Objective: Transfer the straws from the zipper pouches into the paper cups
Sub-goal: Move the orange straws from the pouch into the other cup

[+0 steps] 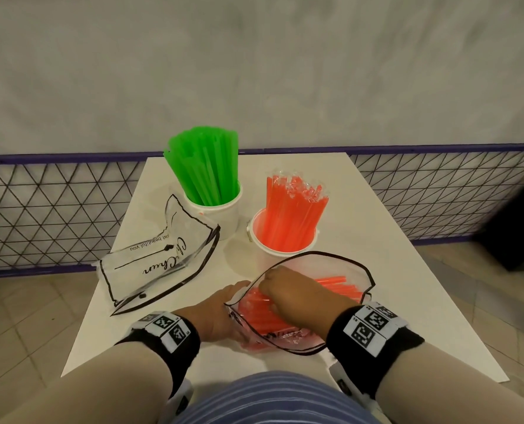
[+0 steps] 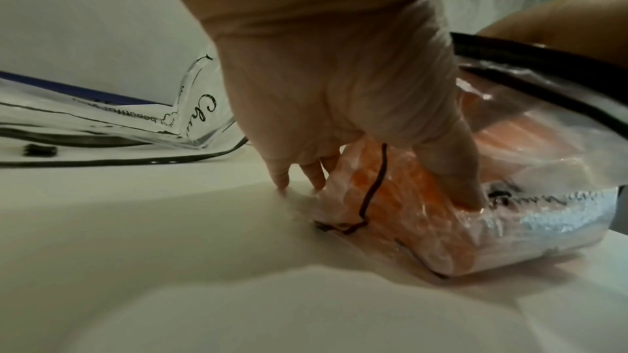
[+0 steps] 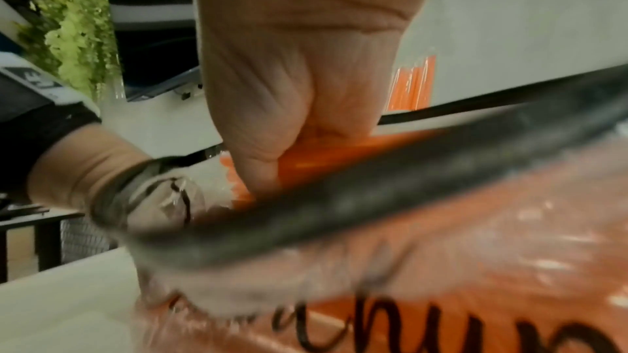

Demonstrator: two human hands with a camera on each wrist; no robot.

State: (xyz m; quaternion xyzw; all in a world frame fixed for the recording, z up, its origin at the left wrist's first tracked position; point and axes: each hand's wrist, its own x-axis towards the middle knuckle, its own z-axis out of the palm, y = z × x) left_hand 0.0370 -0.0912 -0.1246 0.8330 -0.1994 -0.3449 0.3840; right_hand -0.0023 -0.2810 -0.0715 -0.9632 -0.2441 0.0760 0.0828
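Note:
A clear zipper pouch (image 1: 340,270) with black trim lies open at the table's front, with orange straws (image 1: 337,286) inside. My left hand (image 1: 220,310) grips its left end, thumb on top (image 2: 469,192), as the left wrist view shows. My right hand (image 1: 273,289) is inside the pouch mouth, its fingers (image 3: 265,171) curled round a bunch of orange straws (image 3: 322,155). Behind it stands a white paper cup (image 1: 282,252) holding orange straws (image 1: 291,209). Further back left, another paper cup (image 1: 224,215) holds green straws (image 1: 205,175).
A second clear pouch (image 1: 153,261) lies empty and open on the table's left side, beside the green cup. The white table (image 1: 377,240) is small, with a wire-mesh fence (image 1: 40,209) and a wall behind it, and tiled floor on both sides.

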